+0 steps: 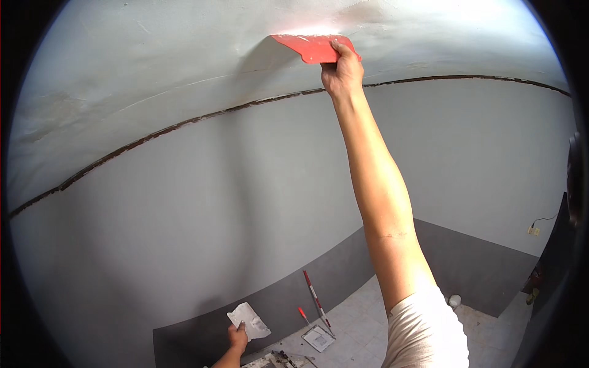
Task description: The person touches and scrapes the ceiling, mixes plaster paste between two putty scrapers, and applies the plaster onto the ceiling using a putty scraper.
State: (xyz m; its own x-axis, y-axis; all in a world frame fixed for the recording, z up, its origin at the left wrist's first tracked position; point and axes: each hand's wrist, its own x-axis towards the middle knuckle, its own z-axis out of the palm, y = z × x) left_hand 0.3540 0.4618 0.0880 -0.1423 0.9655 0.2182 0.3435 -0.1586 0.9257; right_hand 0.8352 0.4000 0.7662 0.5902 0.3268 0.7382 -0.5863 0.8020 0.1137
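High up in the head view, my right hand (pixel 343 69) grips a red plastic spreader (pixel 317 49), its long edge against the grey-white ceiling (pixel 184 41). Whitish material marks that edge, and my thumb lies on the blade's face. Low in the view, my left hand (pixel 238 338) holds a pale, flat spreader (pixel 250 321) smeared with white compound, tilted in front of the dark lower band of the wall. A dark, rough strip (pixel 184 122) runs where ceiling and wall meet, just below the red spreader.
A red-and-white pole (pixel 316 299) leans at the wall's foot. Beside it are a dustpan-like tray (pixel 318 338) and a red-handled tool (pixel 302 313). A white container (pixel 454 301) stands on the floor near the corner. A wall outlet (pixel 534 231) with a cord is at right.
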